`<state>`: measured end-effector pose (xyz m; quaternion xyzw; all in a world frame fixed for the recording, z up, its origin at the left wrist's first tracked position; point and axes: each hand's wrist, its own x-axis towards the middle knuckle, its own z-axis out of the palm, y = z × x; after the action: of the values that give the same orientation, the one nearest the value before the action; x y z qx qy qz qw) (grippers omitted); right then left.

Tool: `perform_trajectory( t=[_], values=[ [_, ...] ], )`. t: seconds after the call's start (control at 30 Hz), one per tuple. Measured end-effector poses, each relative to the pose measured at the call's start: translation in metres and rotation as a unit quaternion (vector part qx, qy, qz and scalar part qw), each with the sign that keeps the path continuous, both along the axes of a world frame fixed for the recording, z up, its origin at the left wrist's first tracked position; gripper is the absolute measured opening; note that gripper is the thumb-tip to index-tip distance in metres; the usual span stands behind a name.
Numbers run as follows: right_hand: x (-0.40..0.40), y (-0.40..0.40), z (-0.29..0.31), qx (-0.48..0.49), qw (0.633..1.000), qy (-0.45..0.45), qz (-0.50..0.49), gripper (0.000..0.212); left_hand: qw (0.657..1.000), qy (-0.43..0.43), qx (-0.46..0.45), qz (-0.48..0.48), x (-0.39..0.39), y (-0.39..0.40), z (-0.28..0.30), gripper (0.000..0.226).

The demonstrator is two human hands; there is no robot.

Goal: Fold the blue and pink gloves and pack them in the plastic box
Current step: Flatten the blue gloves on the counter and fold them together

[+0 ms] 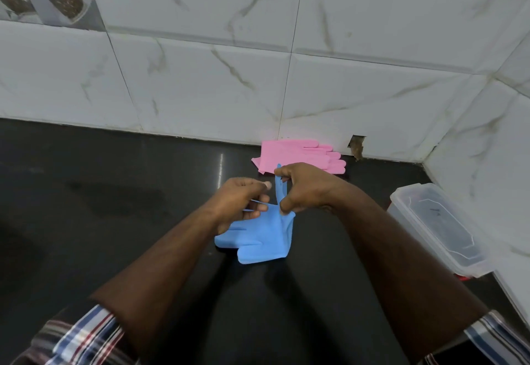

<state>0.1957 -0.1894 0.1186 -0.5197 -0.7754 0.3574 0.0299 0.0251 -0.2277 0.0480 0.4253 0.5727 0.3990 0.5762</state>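
Head view: both hands' fingers [282, 176] pinching blue gloves [258, 235].

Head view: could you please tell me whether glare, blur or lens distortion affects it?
Head view: a thin streak of glare on the dark countertop; tile lines on the wall bow from wide-angle distortion; both hands and the blue glove look reasonably sharp.

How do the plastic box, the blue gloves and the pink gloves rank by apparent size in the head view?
1. Plastic box, largest, though nearer the camera and cut by the frame edge.
2. Blue gloves, partly hidden by the left hand and right hand.
3. Pink gloves, close to the blue, farther away; unsure.
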Motion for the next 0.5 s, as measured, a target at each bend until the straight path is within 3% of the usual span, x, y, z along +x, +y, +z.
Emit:
perform_trajectory(
  t=[0.17,0.33,0.43,0.5],
  values=[
    [-0.039,-0.008,-0.007,0.025,0.997,-0.062,0.05,0.09,0.999,-0.033,-0.025,-0.018,-0.015,-0.018,0.001,0.027],
    [-0.074,-0.015,-0.033,0.034,0.993,-0.101,0.055,0.062,0.999,0.026,-0.017,0.04,-0.025,-0.023,-0.012,0.013],
    [-0.072,-0.018,-0.048,-0.012,0.998,0.005,0.055,0.077,0.995,0.058,-0.024,0.075,-0.034,-0.027,-0.025,0.014],
    [-0.055,-0.018,-0.055,-0.007,0.997,0.072,0.022,0.073,0.994,0.037,-0.038,0.096,-0.041,-0.03,-0.037,0.011]
  ],
)
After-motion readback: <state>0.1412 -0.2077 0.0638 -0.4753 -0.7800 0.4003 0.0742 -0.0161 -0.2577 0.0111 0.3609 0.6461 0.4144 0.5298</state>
